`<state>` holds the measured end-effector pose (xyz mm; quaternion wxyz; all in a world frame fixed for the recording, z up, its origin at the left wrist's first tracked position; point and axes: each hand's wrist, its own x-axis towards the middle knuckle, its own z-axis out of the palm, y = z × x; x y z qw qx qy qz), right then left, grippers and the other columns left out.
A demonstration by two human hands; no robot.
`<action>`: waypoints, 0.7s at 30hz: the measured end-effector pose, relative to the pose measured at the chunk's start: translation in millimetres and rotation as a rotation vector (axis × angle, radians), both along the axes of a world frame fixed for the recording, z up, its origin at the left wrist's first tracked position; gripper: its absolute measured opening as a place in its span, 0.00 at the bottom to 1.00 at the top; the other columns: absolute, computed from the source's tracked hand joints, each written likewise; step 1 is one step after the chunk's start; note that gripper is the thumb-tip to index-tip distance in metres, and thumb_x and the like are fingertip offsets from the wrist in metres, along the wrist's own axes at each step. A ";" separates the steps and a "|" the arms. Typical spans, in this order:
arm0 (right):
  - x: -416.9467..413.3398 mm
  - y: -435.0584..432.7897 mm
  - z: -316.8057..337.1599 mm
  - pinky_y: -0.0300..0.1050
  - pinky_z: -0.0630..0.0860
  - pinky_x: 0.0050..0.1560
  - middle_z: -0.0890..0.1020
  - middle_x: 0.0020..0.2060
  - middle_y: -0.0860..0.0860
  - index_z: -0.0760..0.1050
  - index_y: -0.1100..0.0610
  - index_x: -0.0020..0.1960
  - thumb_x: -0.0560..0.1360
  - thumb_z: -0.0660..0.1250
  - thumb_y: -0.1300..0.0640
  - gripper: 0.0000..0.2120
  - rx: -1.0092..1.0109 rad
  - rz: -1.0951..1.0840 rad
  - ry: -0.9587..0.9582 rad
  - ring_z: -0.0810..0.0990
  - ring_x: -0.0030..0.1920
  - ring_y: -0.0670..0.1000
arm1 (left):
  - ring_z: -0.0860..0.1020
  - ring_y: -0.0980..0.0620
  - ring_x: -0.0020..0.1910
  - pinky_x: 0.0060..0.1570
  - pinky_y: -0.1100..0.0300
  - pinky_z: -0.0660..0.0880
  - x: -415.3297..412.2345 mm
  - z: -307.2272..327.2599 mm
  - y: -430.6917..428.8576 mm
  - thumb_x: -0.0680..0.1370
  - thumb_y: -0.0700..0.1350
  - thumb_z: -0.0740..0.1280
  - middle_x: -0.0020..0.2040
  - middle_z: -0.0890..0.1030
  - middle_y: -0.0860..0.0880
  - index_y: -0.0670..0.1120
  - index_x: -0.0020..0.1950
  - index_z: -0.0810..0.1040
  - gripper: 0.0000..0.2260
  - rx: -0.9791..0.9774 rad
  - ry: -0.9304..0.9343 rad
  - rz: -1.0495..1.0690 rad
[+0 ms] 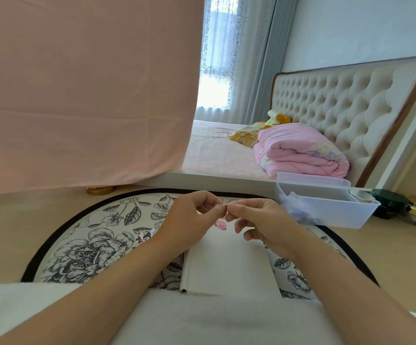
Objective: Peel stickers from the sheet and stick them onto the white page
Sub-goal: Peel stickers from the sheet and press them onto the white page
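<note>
A white page (229,262) lies on a round floral mat (90,247) in front of me. One pink sticker (220,224) sits near the page's far edge. My left hand (189,220) and my right hand (259,222) meet above that edge. Both pinch a small red-brown sticker (225,208) between thumb and fingertips. A piece of the sticker sheet (146,235) with cartoon figures shows on the mat, just left of my left wrist and partly hidden by it.
A clear plastic tray (326,207) stands to the right of my hands, with dark and gold jars (391,202) beyond it. A gold lid (101,190) lies at the back left under a hanging pink sheet (85,95). A bed with a folded pink quilt (301,150) is behind.
</note>
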<state>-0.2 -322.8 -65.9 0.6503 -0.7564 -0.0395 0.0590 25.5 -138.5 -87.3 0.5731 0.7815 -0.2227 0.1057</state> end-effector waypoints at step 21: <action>-0.1 -1.0 1.6 0.42 0.73 0.31 0.85 0.40 0.51 0.84 0.60 0.48 0.79 0.69 0.57 0.08 -0.184 -0.042 -0.146 0.80 0.36 0.50 | 0.78 0.64 0.30 0.34 0.73 0.69 -7.7 4.0 -2.0 0.77 0.38 0.71 0.30 0.81 0.57 0.41 0.42 0.83 0.04 -0.028 0.095 -0.030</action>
